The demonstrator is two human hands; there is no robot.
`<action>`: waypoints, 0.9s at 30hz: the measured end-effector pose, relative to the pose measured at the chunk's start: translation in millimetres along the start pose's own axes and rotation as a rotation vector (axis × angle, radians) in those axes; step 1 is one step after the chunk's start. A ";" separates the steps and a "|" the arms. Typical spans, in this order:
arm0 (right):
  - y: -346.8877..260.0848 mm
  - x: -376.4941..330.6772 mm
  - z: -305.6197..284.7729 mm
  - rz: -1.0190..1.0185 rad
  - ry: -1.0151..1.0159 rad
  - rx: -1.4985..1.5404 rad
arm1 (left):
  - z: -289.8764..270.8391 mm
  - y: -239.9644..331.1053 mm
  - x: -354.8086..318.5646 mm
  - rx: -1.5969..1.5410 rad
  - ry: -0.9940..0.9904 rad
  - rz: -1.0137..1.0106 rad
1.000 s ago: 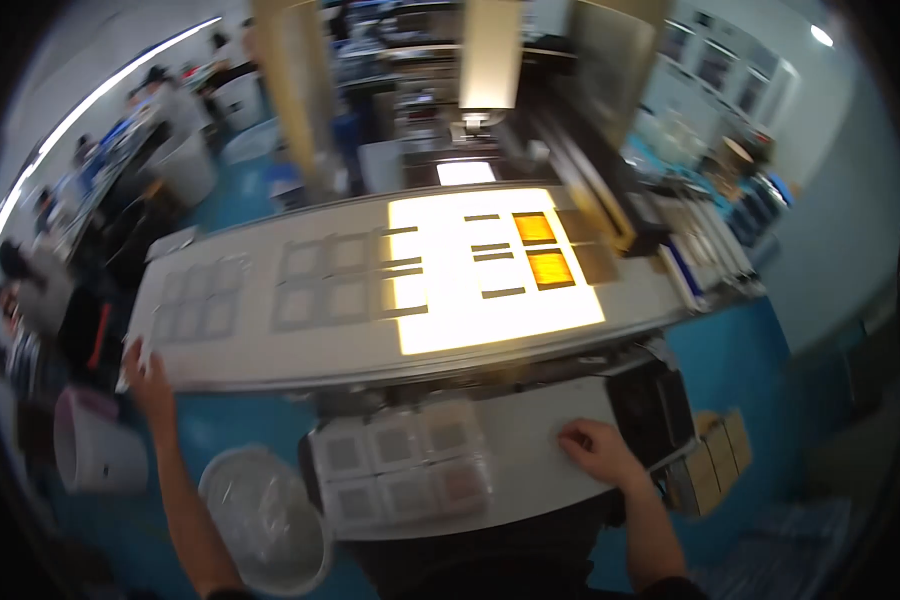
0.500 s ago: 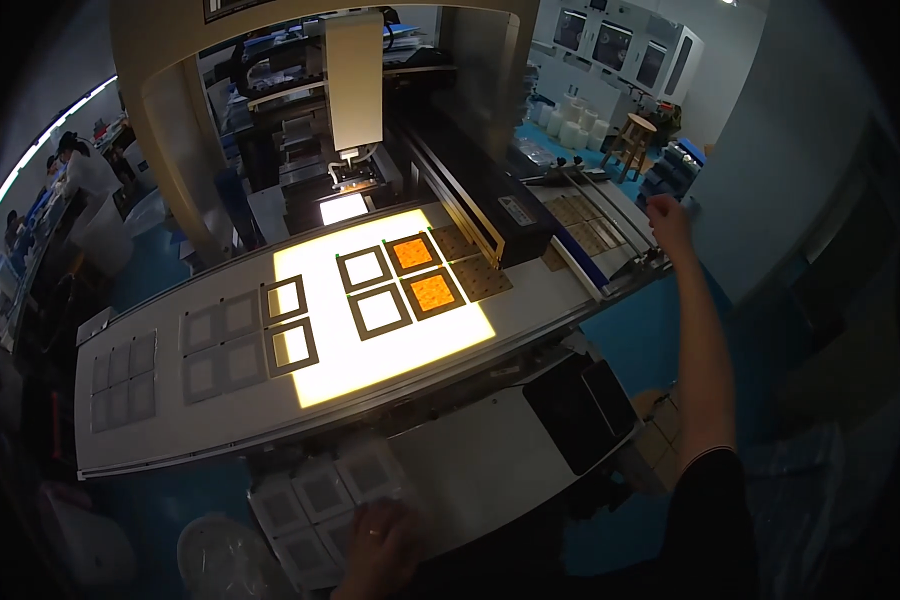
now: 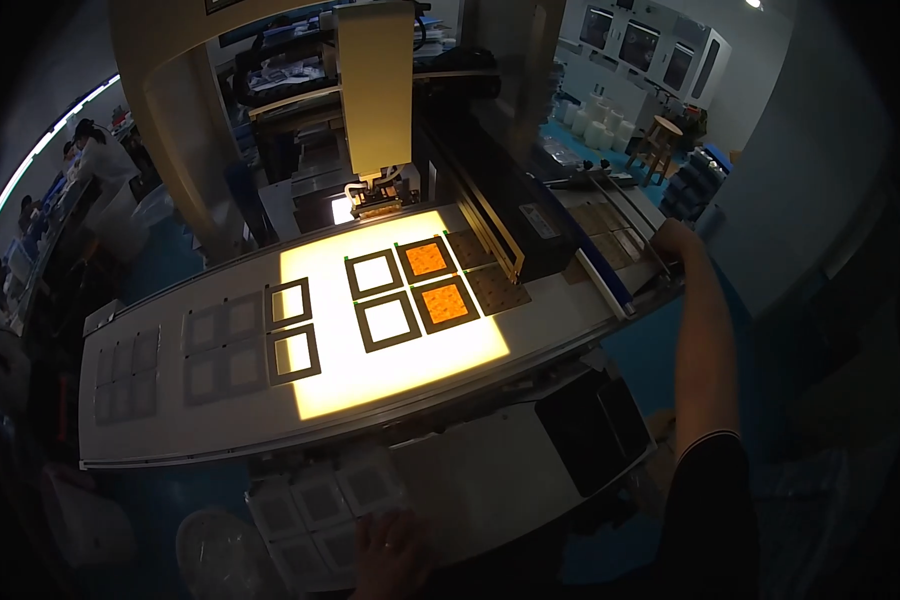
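My right hand (image 3: 675,241) is closed around the metal bar (image 3: 642,238) at the right end of the machine's long table (image 3: 130,440). Low in the middle, my left hand (image 3: 395,548) lies with its fingers spread beside a group of pale square frames (image 3: 320,500), touching their near edge; the light there is dim. A glowing panel (image 3: 335,370) lights the tabletop. Dark square frames (image 3: 388,320) lie on it, and two of them surround orange squares (image 3: 444,302). Brownish squares (image 3: 500,288) continue under the black beam.
A machine head (image 3: 375,190) hangs beyond the lit panel, under a beige gantry. The black beam (image 3: 490,190) crosses the table. A dark screen (image 3: 592,430) stands at the near side. Behind are a wooden stool (image 3: 660,140), white rolls (image 3: 595,120) and people (image 3: 100,160) at far left.
My right hand has come down onto the metal bar. The machine head has moved nearer and lower. The whole view has shifted slightly; my left hand stays near the pale frames.
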State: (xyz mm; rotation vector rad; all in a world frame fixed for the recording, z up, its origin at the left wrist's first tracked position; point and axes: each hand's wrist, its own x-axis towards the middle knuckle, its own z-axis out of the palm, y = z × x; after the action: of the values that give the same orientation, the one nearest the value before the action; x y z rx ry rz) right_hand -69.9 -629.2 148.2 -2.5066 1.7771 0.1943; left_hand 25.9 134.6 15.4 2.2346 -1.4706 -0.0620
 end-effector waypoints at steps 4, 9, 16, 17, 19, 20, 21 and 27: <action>7.6 16.8 6.2 -0.060 0.031 -0.090 | -2.3 -0.6 2.7 -0.005 -0.029 -0.009; -14.1 4.5 17.0 -0.092 0.123 -0.391 | -3.5 0.4 2.8 0.013 -0.038 -0.018; 49.8 26.2 8.7 -0.316 -0.031 -0.430 | -2.3 -0.1 6.8 0.013 -0.021 0.009; 45.1 19.9 3.7 -0.319 -0.033 -0.429 | -2.7 0.5 6.6 0.012 -0.020 0.000; -16.7 -29.0 -22.1 0.073 -0.145 0.398 | -8.1 5.8 0.4 0.044 -0.021 -0.048; -3.5 -22.8 -21.8 0.083 -0.138 0.399 | -8.1 6.0 1.3 0.045 -0.020 -0.043; 16.1 -6.2 -17.0 0.076 -0.072 0.366 | -7.5 5.7 2.1 0.042 -0.021 -0.033; 90.4 75.6 16.9 -0.465 -0.004 -0.793 | -0.1 0.0 5.2 0.024 -0.032 -0.026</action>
State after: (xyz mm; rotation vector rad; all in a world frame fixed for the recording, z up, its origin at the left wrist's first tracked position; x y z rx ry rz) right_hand -131.6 -727.8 122.9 -3.3294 1.1873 1.0397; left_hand 28.2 130.1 16.7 2.2820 -1.4659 -0.0895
